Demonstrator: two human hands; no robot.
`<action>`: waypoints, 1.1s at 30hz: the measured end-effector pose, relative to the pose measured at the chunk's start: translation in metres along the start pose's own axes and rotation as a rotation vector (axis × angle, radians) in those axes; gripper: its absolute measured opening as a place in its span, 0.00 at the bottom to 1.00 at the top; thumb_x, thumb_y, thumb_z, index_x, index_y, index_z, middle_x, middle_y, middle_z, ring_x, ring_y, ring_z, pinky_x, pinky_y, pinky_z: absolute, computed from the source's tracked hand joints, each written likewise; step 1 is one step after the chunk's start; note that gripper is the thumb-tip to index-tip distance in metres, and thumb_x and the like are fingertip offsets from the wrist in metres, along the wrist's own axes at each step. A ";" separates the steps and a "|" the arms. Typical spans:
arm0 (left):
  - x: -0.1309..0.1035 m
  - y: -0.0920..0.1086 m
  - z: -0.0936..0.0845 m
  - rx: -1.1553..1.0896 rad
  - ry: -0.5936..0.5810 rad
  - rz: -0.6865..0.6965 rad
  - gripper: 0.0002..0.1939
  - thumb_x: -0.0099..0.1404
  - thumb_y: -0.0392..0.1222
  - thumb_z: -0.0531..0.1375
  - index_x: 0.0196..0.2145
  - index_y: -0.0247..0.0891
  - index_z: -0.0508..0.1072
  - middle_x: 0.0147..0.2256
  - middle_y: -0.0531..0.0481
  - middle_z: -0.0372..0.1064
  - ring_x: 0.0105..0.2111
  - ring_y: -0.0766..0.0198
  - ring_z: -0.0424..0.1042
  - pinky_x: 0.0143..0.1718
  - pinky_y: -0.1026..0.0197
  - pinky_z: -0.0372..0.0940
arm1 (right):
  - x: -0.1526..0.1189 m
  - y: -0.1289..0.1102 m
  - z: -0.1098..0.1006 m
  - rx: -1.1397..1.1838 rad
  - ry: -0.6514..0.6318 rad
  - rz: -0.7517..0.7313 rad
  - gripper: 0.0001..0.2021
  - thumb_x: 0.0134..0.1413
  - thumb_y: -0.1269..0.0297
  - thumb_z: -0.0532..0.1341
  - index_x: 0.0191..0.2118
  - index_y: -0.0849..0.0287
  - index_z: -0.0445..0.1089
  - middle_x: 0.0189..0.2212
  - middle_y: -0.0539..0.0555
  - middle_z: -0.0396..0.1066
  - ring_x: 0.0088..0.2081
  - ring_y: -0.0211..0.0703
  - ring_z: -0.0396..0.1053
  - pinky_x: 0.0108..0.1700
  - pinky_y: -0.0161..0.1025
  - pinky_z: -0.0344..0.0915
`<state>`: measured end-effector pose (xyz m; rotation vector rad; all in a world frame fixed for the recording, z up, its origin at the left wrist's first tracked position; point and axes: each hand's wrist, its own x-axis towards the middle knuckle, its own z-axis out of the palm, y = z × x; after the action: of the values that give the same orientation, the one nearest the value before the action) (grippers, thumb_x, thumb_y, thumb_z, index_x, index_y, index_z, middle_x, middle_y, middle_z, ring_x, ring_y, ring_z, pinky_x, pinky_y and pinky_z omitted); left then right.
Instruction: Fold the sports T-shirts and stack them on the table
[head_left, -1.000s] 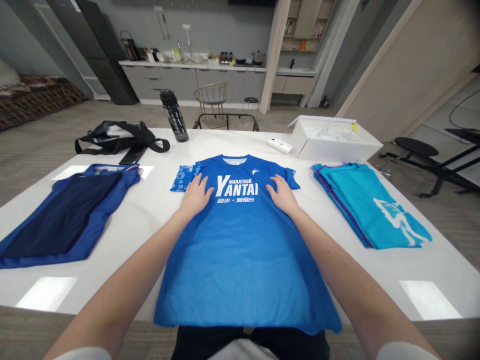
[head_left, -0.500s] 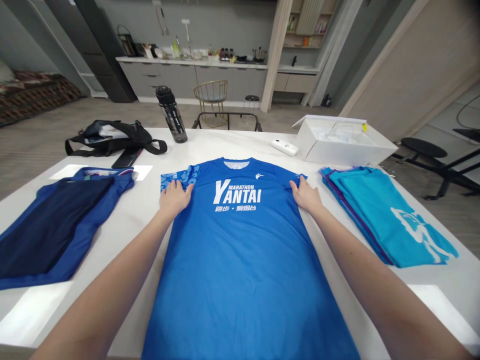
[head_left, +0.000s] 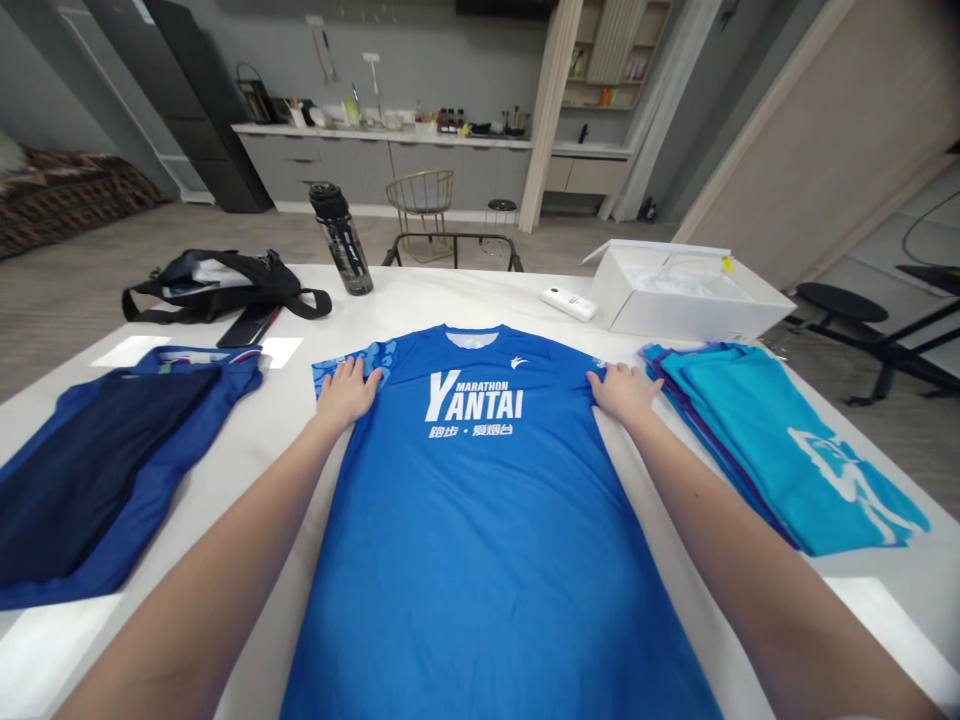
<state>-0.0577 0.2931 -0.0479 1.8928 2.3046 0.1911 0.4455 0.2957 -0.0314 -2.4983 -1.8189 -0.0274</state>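
A blue T-shirt (head_left: 469, 500) with white "Marathon Yantai" lettering lies spread out, front up, its collar at the far end. Its lower end runs out of the picture. On the patterned sleeve at the left rests my left hand (head_left: 347, 392), palm down with the fingers stretched out. My right hand (head_left: 624, 392) lies flat over the opposite sleeve, fingers spread, and hides most of it. Folded dark and royal blue clothes (head_left: 112, 450) are to the left of the shirt. A folded turquoise garment (head_left: 795, 440) with purple edges beneath it lies close to my right hand.
All this is on a white table (head_left: 420, 290). Along its far side are a black bag (head_left: 225, 285), a phone (head_left: 247, 327), a dark bottle (head_left: 343, 240), a white handheld device (head_left: 568, 303) and an opened white box (head_left: 675, 305). Chairs stand beyond.
My right hand has slid outward to the right along the sleeve, its fingers spreading. My left hand stays on the left sleeve, shifted slightly outward. The view has tilted up a little.
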 end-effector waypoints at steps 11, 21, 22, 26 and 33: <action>-0.007 0.000 -0.002 0.072 0.083 0.069 0.37 0.73 0.59 0.42 0.69 0.30 0.56 0.70 0.31 0.50 0.70 0.42 0.50 0.67 0.37 0.49 | -0.027 0.052 -0.018 -0.051 0.126 -0.193 0.22 0.63 0.71 0.48 0.55 0.67 0.73 0.66 0.68 0.59 0.67 0.58 0.55 0.63 0.50 0.61; -0.008 0.080 0.003 0.108 0.098 0.328 0.34 0.75 0.54 0.43 0.69 0.30 0.57 0.70 0.35 0.51 0.71 0.47 0.49 0.70 0.42 0.44 | -0.019 -0.082 -0.011 0.344 -0.046 -0.452 0.27 0.72 0.53 0.46 0.67 0.60 0.62 0.69 0.59 0.57 0.69 0.52 0.53 0.70 0.51 0.49; -0.003 0.086 0.007 0.106 0.078 0.327 0.34 0.75 0.55 0.43 0.69 0.31 0.57 0.70 0.35 0.51 0.71 0.47 0.48 0.70 0.42 0.44 | -0.017 -0.096 -0.008 0.328 -0.065 -0.441 0.29 0.72 0.50 0.45 0.68 0.60 0.60 0.71 0.60 0.53 0.71 0.53 0.49 0.70 0.55 0.47; 0.020 0.101 0.017 0.068 0.013 0.303 0.36 0.75 0.58 0.38 0.70 0.33 0.58 0.71 0.37 0.49 0.71 0.47 0.47 0.70 0.39 0.40 | -0.001 -0.130 0.005 0.259 -0.163 -0.354 0.37 0.70 0.40 0.39 0.72 0.61 0.51 0.73 0.61 0.43 0.73 0.58 0.40 0.70 0.65 0.36; 0.067 0.103 0.024 -0.012 -0.058 0.249 0.39 0.74 0.61 0.37 0.72 0.35 0.52 0.73 0.41 0.42 0.72 0.48 0.42 0.70 0.40 0.40 | 0.036 -0.142 0.021 0.189 -0.144 -0.333 0.41 0.66 0.34 0.37 0.74 0.57 0.46 0.74 0.59 0.40 0.74 0.57 0.36 0.70 0.68 0.30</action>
<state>0.0331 0.3790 -0.0540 2.1453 2.0222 0.1754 0.3210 0.3746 -0.0468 -2.0987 -2.1601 0.3030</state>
